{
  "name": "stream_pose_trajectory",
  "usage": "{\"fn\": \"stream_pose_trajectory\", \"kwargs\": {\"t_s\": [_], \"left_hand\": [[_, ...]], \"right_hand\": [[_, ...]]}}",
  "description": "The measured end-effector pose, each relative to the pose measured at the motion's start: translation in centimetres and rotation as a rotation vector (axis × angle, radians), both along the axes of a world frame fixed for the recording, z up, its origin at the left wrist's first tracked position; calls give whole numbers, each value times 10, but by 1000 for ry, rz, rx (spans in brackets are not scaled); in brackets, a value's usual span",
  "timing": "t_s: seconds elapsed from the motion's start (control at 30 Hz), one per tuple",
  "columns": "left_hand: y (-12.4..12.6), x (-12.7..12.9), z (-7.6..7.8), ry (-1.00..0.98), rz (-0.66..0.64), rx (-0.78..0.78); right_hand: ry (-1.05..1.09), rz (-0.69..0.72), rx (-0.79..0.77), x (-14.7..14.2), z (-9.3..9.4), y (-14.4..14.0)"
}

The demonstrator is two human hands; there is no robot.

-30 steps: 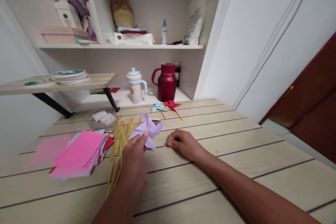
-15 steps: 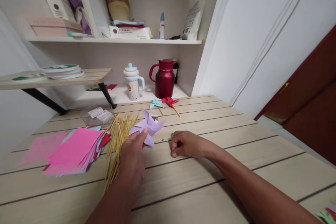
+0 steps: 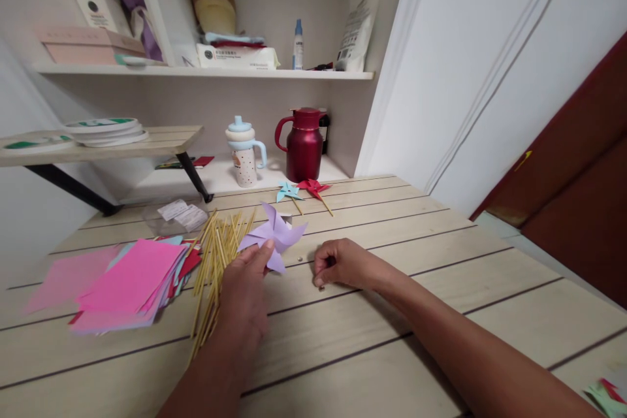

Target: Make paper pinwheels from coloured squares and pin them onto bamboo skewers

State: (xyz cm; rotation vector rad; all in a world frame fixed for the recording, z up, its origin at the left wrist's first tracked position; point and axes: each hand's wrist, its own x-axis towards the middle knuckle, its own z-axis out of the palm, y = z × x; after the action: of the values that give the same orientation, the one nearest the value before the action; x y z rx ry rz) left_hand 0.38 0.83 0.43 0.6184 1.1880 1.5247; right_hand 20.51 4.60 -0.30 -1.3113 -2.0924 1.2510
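My left hand [image 3: 245, 294] pinches the lower edge of a purple paper pinwheel [image 3: 274, 235], which stands tilted just above the wooden table [image 3: 441, 287]. My right hand [image 3: 343, 264] rests on the table to the pinwheel's right, fingers curled in; something tiny may sit at the fingertips, too small to tell. A small pale bead or pin [image 3: 299, 255] lies on the table between the two hands. A loose bundle of bamboo sticks [image 3: 215, 261] lies to the left of my left hand.
A stack of pink, red and blue paper squares [image 3: 127, 281] lies at the left. A blue pinwheel [image 3: 288, 192] and a red pinwheel [image 3: 313, 188] lie at the back. A red jug [image 3: 304, 144] and a sippy cup [image 3: 242, 153] stand behind them. A clear plastic bag [image 3: 176, 215] lies near the sticks.
My right hand has drawn slightly back toward me and curled tighter. My left hand keeps hold of the purple pinwheel. The view has shifted a little.
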Motion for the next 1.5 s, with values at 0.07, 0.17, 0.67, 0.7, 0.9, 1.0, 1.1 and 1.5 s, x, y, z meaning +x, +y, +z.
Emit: {"fn": "stream_pose_trajectory", "kwargs": {"t_s": [0.07, 0.17, 0.67, 0.7, 0.9, 1.0, 1.1, 1.5], "left_hand": [[0, 0, -1, 8, -2, -3], [0, 0, 0, 16, -9, -7], [0, 3, 2, 62, -35, 3], [0, 3, 2, 67, -36, 5], [-2, 5, 3, 69, -25, 1], [-2, 5, 3, 86, -23, -5], [-3, 5, 3, 94, -17, -3], [-2, 5, 1, 105, -22, 15]], "right_hand": [[13, 1, -1, -1, -1, 0], [30, -11, 8, -1, -2, 1], [109, 135, 1, 14, 11, 0], [111, 144, 2, 13, 12, -1], [98, 159, 23, 12, 12, -1], [83, 149, 33, 12, 12, -1], [70, 135, 38, 11, 12, -2], [68, 129, 30, 10, 14, -5]]}}
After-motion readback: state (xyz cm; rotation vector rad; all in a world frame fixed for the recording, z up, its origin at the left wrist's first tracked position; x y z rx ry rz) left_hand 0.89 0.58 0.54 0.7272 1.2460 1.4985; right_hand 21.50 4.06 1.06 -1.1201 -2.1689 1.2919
